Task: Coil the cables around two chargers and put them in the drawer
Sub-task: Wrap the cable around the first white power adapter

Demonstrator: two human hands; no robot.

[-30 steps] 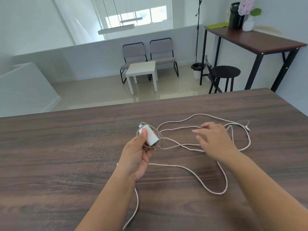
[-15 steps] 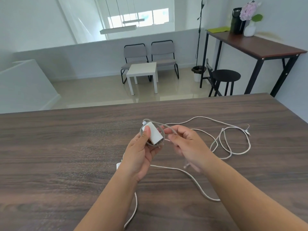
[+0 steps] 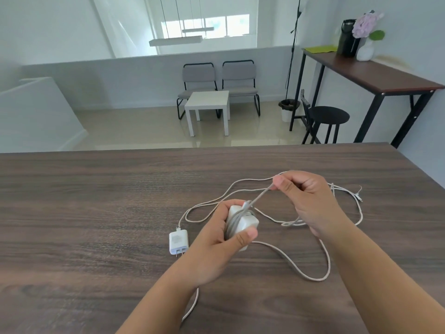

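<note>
The left hand (image 3: 221, 239) grips a white charger (image 3: 242, 222) with cable turns wound round it, just above the wooden table (image 3: 96, 213). The right hand (image 3: 305, 198) pinches its cable (image 3: 261, 197) taut. A second charger (image 3: 178, 242) lies on the table just left of the left hand, loose cable looping around.

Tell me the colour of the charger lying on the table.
White charger, clearest in the head view.

Head-worn camera looks forward and down, close over the table (image 3: 96, 213).

White chargers (image 3: 178, 242), pale cables (image 3: 310, 277) — dark woodgrain table (image 3: 96, 213).
</note>
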